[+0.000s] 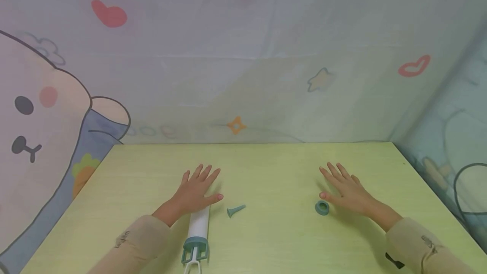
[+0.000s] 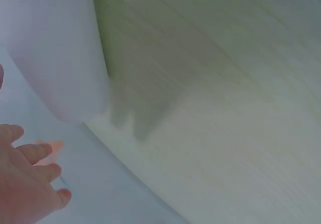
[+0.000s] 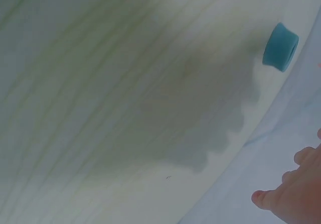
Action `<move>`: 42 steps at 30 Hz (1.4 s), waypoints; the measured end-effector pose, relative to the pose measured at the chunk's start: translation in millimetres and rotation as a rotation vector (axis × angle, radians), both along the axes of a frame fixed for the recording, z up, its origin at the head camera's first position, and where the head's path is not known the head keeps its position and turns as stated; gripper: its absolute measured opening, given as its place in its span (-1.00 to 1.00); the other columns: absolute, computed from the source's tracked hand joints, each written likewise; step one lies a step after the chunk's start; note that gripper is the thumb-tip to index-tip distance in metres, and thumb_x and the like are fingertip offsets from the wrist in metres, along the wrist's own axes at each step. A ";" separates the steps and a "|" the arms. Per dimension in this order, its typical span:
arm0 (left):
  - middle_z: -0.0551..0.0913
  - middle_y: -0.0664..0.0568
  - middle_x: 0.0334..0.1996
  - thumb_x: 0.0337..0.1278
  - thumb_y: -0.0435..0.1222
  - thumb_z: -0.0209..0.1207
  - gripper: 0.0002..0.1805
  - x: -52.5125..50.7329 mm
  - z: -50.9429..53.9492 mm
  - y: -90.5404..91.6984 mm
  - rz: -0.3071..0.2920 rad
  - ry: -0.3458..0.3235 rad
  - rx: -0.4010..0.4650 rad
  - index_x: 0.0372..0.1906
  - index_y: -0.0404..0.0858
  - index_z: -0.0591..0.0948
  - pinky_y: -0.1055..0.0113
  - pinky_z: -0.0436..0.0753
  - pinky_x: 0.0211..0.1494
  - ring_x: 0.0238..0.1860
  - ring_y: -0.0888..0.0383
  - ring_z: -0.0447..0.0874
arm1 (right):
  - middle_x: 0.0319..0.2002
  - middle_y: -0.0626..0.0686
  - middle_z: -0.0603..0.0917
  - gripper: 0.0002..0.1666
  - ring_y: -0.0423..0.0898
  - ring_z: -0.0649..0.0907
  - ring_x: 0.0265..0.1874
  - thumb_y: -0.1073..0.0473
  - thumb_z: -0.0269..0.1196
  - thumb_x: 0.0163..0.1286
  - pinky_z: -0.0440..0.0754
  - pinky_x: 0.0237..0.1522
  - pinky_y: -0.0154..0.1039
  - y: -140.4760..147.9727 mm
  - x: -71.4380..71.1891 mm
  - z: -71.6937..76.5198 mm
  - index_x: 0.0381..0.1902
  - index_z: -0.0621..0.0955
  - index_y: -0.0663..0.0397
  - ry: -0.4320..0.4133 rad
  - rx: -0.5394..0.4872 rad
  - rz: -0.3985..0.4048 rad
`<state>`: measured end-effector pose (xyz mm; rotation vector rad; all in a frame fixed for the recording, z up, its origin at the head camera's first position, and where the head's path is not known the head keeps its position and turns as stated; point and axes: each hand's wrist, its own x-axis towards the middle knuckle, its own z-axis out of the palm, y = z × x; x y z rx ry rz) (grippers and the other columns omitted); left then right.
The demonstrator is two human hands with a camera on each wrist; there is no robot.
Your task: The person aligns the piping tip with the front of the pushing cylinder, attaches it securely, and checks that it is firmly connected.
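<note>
In the head view my left hand (image 1: 194,193), fingers spread, is over the front end of a white tube (image 1: 198,223) with a teal collar and a white handle; whether it touches the tube I cannot tell. The left wrist view shows the white tube (image 2: 60,48) beside my left hand (image 2: 27,184). A small teal nozzle (image 1: 236,210) lies right of that hand. My right hand (image 1: 350,193), also spread and holding nothing, is just right of a teal ring (image 1: 322,207). In the right wrist view the teal ring (image 3: 281,48) lies apart from my right hand (image 3: 296,194).
The pale yellow-green table (image 1: 266,172) reaches back to a printed cloth (image 1: 228,75) with hearts, stars and a large bear figure. More cloth (image 1: 456,138) hangs along the right side. A small dark piece (image 1: 394,261) shows beside my right sleeve.
</note>
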<state>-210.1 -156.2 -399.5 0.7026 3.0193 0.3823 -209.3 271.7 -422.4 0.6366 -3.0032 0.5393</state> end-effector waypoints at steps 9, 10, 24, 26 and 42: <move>0.59 -0.06 -0.15 0.00 -0.14 0.15 -0.55 2.8 -5.1 19.1 -0.096 -0.055 0.081 0.03 -0.22 0.50 0.06 0.45 -0.08 -0.10 -0.04 0.51 | 0.33 0.26 0.05 -0.15 0.31 0.14 0.25 -0.15 0.13 0.18 0.17 -0.02 0.38 -10.1 8.3 1.3 0.34 0.10 -0.01 -0.008 -0.083 0.058; 0.62 -0.03 -0.21 0.00 -0.17 0.15 -0.59 2.6 -5.4 20.5 -0.103 -0.071 0.088 -0.01 -0.23 0.52 0.12 0.48 -0.14 -0.16 0.00 0.53 | 0.33 0.27 0.06 -0.15 0.31 0.15 0.24 -0.14 0.13 0.19 0.18 -0.02 0.37 -10.8 9.1 1.5 0.34 0.10 0.02 -0.016 -0.096 0.062; 0.63 0.10 -0.49 -0.07 -0.30 0.20 -0.94 5.1 -7.1 32.8 -0.115 -0.195 0.118 -0.41 -0.14 0.62 0.33 0.45 -0.40 -0.45 0.23 0.52 | -0.04 0.22 0.45 -0.20 -0.08 0.46 -0.28 -0.08 0.24 0.10 0.41 -0.38 -0.31 -14.7 13.0 -3.0 0.20 0.29 0.24 -0.163 -0.207 0.095; 0.62 0.12 -0.50 -0.09 -0.29 0.21 -0.96 5.5 -7.7 33.4 -0.110 -0.210 0.119 -0.44 -0.13 0.63 0.35 0.44 -0.41 -0.46 0.25 0.50 | -0.10 0.20 0.46 -0.21 -0.13 0.43 -0.33 -0.08 0.24 0.09 0.38 -0.43 -0.37 -14.5 12.8 -3.3 0.18 0.32 0.25 -0.171 -0.208 0.105; 0.60 0.13 -0.54 -0.13 -0.35 0.23 -0.97 7.6 -10.5 38.5 -0.132 -0.220 0.172 -0.53 -0.24 0.63 0.40 0.44 -0.39 -0.47 0.26 0.47 | -0.31 0.01 0.48 -0.48 -0.30 0.42 -0.46 0.05 0.29 0.05 0.42 -0.44 -0.43 -14.7 9.2 -14.2 -0.05 0.51 0.20 -0.195 -0.162 0.148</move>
